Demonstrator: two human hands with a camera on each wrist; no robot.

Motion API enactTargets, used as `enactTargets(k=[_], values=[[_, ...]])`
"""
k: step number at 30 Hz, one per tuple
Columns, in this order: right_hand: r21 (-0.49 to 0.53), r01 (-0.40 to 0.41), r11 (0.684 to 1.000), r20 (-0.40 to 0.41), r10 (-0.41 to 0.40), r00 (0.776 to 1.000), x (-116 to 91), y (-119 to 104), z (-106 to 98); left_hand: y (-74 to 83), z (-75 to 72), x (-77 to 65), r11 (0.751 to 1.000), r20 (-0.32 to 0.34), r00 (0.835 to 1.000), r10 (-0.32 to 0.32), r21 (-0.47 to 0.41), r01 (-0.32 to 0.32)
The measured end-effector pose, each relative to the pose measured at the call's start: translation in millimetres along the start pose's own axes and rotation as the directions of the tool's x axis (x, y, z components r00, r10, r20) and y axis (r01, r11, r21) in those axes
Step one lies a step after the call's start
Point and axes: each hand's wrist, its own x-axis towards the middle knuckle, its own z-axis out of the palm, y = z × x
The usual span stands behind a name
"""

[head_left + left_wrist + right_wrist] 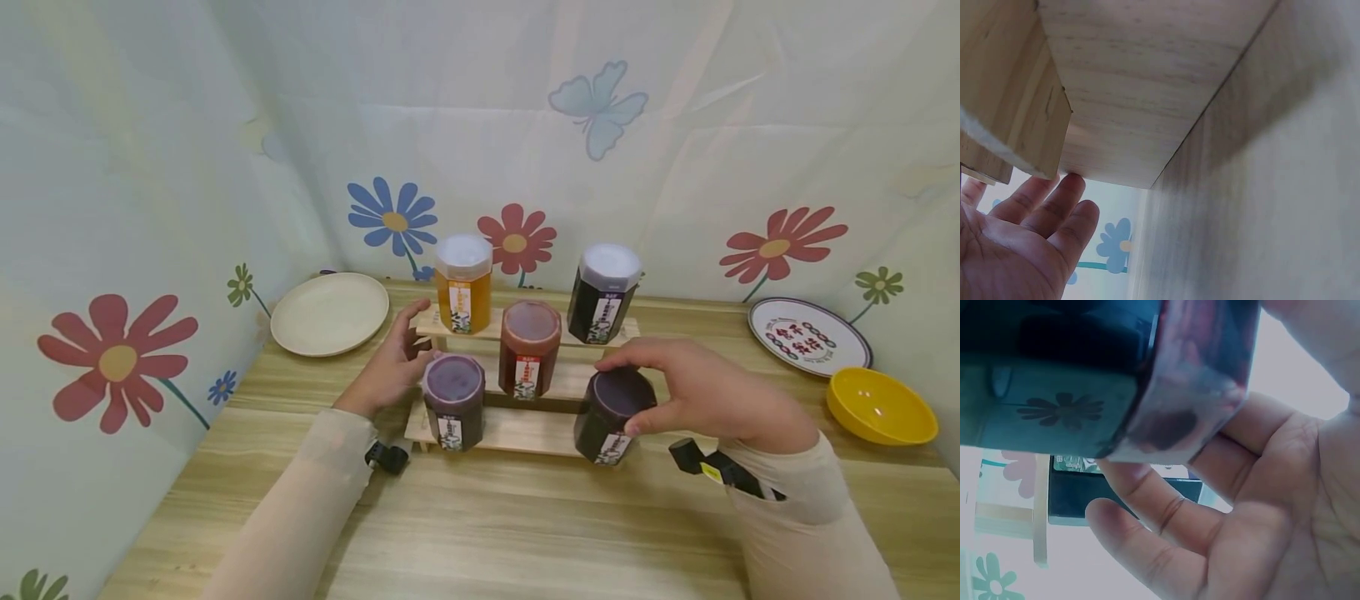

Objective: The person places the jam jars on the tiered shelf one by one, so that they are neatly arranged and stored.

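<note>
A three-tier wooden rack (525,419) stands on the table with jars on its steps. At its left end my left hand (386,367) holds the side, and several fingers (1063,203) touch the wood in the left wrist view. My right hand (708,396) grips a dark jar (613,408) between thumb and fingers at the right end of the bottom step; whether its base touches the step I cannot tell. A purple-lidded jar (453,400) stands on the bottom left, a red-brown jar (530,350) mid-tier, an orange jar (465,287) and a white-lidded dark jar (602,296) on top.
A cream plate (330,312) lies on the table at the back left. To the right are a white plate with red writing (810,333) and a yellow bowl (881,404). A flowered curtain (480,108) hangs behind the table.
</note>
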Motion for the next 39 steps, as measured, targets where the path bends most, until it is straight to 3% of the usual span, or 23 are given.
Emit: enactTargets(k=[20,29,39], values=[[0.039,-0.029,0.999,-0.004,0.029,1.0,11,2,11,-4.5,0.1,2.4,1.0,0.001,1.0,0.01,0.005,-0.01],[0.08,-0.006,0.997,0.001,0.006,1.0,12,-1,10,-6.2,-1.4,1.6,0.998,-0.012,1.0,0.006,0.055,-0.005],[0.077,0.0,0.997,0.006,-0.001,1.0,12,-1,11,-7.0,0.0,3.1,1.0,0.005,1.0,0.025,0.014,-0.025]])
